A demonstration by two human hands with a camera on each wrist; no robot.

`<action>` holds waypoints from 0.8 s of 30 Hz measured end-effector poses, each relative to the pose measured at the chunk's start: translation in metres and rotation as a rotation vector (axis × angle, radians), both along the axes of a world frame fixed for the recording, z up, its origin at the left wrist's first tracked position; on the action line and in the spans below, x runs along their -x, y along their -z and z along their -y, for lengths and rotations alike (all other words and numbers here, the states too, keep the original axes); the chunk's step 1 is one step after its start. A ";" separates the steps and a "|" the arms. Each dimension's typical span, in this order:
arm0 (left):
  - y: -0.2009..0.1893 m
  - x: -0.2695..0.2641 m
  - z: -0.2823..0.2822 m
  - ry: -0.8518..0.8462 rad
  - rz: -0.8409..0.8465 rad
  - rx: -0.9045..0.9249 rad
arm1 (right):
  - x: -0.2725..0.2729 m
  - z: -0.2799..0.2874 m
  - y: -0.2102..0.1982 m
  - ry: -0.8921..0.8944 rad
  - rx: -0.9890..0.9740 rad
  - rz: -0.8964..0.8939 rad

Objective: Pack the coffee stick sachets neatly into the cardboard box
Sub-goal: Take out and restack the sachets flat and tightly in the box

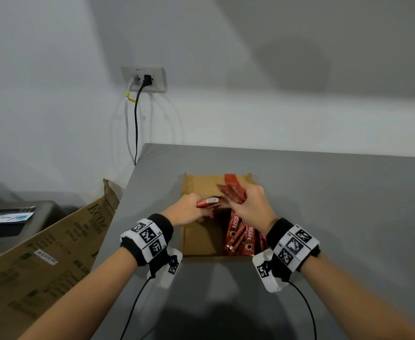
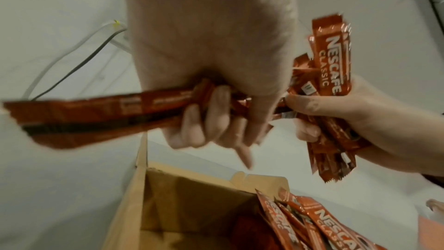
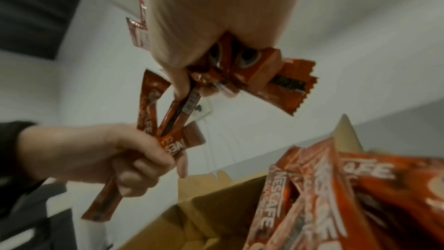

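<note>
**Head view: both hands hold red coffee sticks over an open box**

Head view shows a brown cardboard box (image 1: 196, 239) standing open on a grey table (image 1: 336, 217), its flaps up. Loose coffee stick sachets (image 1: 240, 238) fill its right side, lying at mixed angles and partly upright against the near wall; the left part of the box floor shows bare card. Each sachet is a long, narrow, glossy red-orange foil stick with crimped, zigzag ends, white "NESCAFE CLASSIC" lettering along its length and a dark cup picture near one end.

Above the box, the left hand (image 1: 185, 212) has its fingers curled round a few sachets (image 2: 96, 117) that point sideways; the left wrist view shows them jutting well out past the fist, their backs showing a dark stripe and small print. The right hand (image 1: 253, 204) grips a thicker bundle of sachets (image 1: 231, 190), fingers and thumb wrapped round its middle, the ends fanning out unevenly above and below. The two hands sit close together, and the bundles nearly meet between them; whether they touch cannot be told through the blur.

Left of the table leans a larger printed carton (image 1: 54, 253). On the white wall behind, a wall socket (image 1: 143, 78) has a black and a white cable plugged in.
</note>
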State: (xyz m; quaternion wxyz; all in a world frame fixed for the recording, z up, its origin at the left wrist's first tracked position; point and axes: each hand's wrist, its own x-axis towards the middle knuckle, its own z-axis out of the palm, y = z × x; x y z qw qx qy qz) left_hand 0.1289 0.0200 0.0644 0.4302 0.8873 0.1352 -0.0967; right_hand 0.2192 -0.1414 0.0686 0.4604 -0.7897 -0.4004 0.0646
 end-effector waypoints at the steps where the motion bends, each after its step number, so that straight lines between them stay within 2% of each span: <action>1: 0.000 0.002 -0.001 -0.065 0.056 -0.027 | -0.003 0.001 0.000 0.095 -0.061 -0.064; 3: 0.002 0.006 -0.007 -0.307 0.196 -0.002 | -0.009 0.005 0.001 0.220 -0.177 -0.201; 5: 0.002 0.009 -0.013 -0.516 0.311 0.082 | -0.011 0.007 0.002 0.221 -0.177 -0.257; 6: 0.000 0.011 -0.013 -0.545 0.337 0.133 | -0.011 0.007 0.001 0.190 -0.140 -0.266; 9: -0.005 0.013 -0.010 -0.422 0.338 0.298 | -0.006 0.003 0.006 0.129 -0.048 -0.278; 13: -0.007 0.013 -0.009 -0.259 0.239 0.201 | -0.004 -0.001 0.009 0.147 -0.065 -0.283; 15: -0.007 0.015 -0.009 -0.254 0.228 0.223 | -0.004 -0.002 0.008 0.148 -0.053 -0.279; 18: -0.008 0.020 -0.005 -0.270 0.175 0.410 | -0.001 -0.003 0.005 0.127 -0.107 -0.245; 22: 0.000 0.019 -0.010 -0.261 0.139 0.448 | 0.000 -0.001 0.002 0.088 -0.108 -0.198; 24: 0.000 0.018 -0.011 -0.337 0.186 0.423 | -0.001 0.002 0.002 0.038 -0.058 -0.195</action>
